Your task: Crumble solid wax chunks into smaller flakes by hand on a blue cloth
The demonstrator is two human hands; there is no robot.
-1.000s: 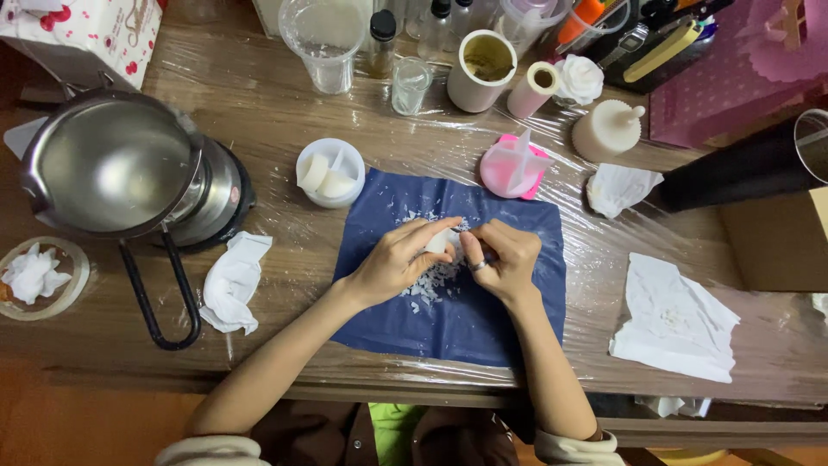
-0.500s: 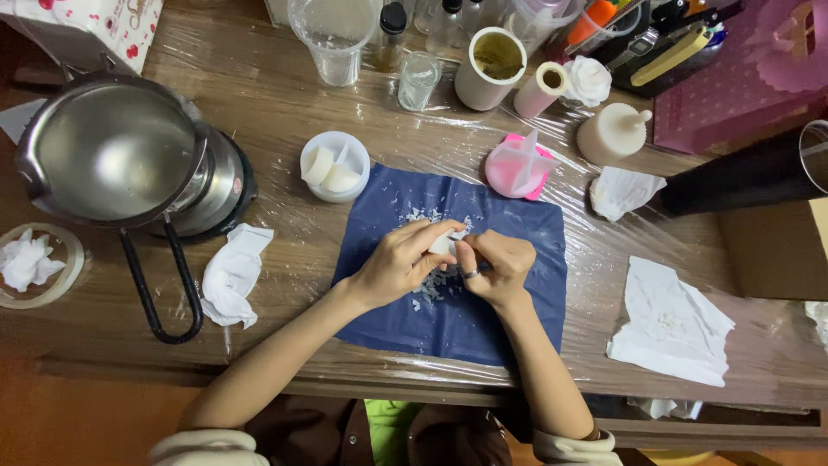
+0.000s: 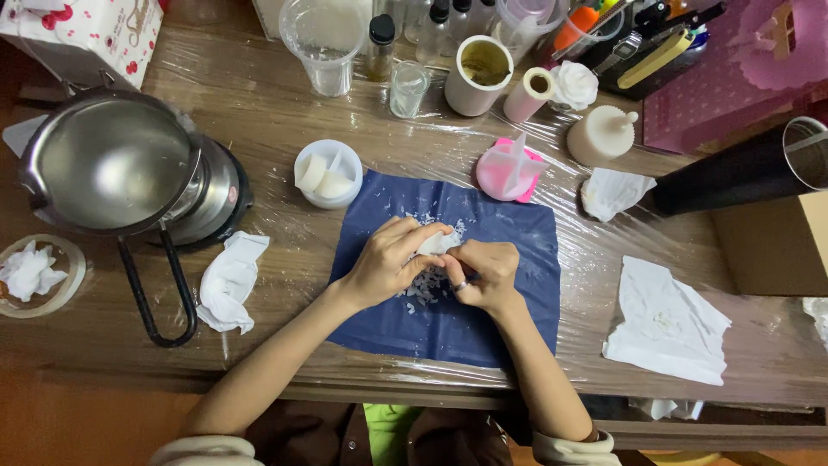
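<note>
My left hand (image 3: 386, 261) grips a small white wax piece (image 3: 434, 242) over the dark blue sheet (image 3: 517, 293). My right hand (image 3: 481, 274), with a ring on one finger, is curled shut against that piece; whatever its fingers pinch is hidden. Several white wax shavings (image 3: 423, 286) lie scattered on the sheet under and just beyond both hands.
A steel pot on a heater (image 3: 121, 168) stands at left, crumpled tissues (image 3: 226, 281) beside it. A white cup of wax chunks (image 3: 328, 173), a pink mould (image 3: 509, 168), jars, bottles and a beige candle (image 3: 601, 134) line the back. White paper (image 3: 666, 324) lies right.
My right hand has drawn slightly down and toward me along the wax piece. My left hand keeps its hold. The view shifted a little.
</note>
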